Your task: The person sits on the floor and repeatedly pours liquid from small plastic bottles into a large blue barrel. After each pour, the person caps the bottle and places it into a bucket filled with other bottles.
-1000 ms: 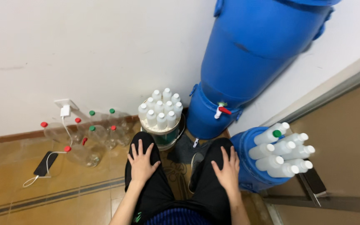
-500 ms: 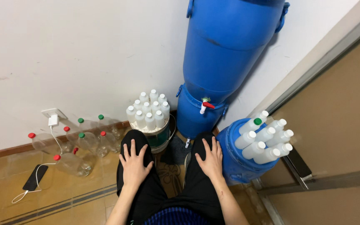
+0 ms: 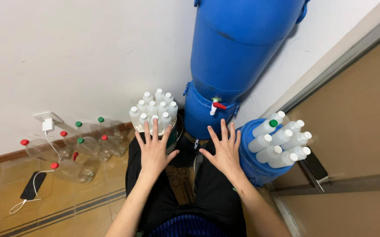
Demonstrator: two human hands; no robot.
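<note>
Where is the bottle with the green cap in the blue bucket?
In the head view, the green-capped bottle sits at the right, among white-capped bottles in the blue bucket, just beyond the right hand.

blue barrel (image 3: 238, 57), white bottles (image 3: 154, 109), black trousers (image 3: 185, 193).

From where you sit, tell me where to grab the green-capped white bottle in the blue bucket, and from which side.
Grip the green-capped white bottle around its neck and shoulder just below the cap, coming from above with the right hand. It stands at the near edge of the blue bucket, packed against other white bottles, so probably only its top is free for the fingers.
</note>
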